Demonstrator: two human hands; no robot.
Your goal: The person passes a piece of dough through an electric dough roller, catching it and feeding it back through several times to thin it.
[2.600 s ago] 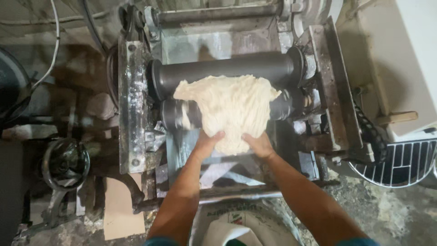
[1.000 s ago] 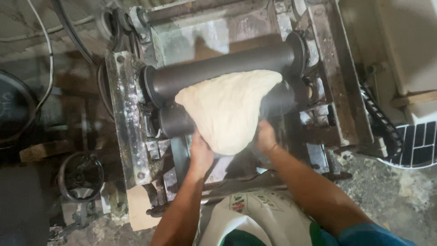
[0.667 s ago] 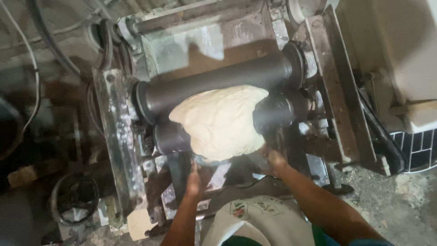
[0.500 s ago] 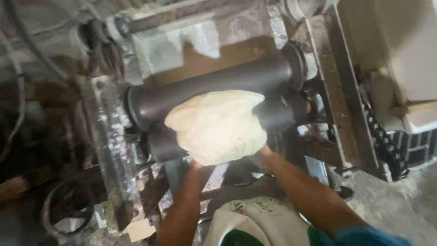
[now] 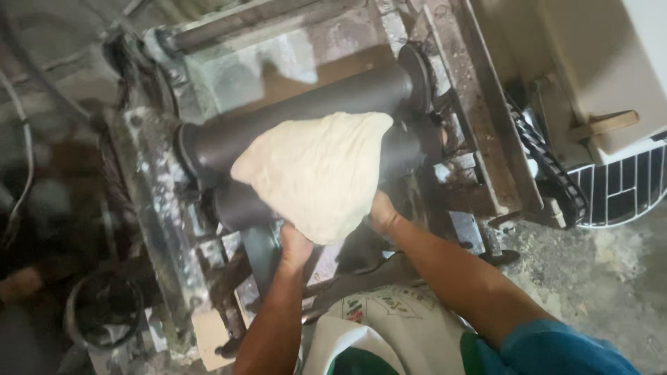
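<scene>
Nearest to me, below my wrists, sits a white sack (image 5: 389,326) with green print, its cloth slack and creased; what it holds I cannot tell. My left hand (image 5: 295,246) cups the lower left edge of the dough sheet (image 5: 316,173), fingers tucked under it so I cannot see how far they spread. My right hand (image 5: 382,214) grips the lower right edge in the same way, fingers hidden behind the dough. The dough sheet is pale cream, soft and slightly rough on its surface, broad at the top and tapering to a blunt point between my hands. Just beyond my hands it drapes over the lower roller (image 5: 240,205), and its top lies against the upper roller (image 5: 299,114), both dark, smooth cylinders. Around them stands the metal frame (image 5: 149,201), grey, worn and crusted with flour. Far right of my right hand, a chain (image 5: 549,170) runs beside a white wire guard (image 5: 622,191).
</scene>
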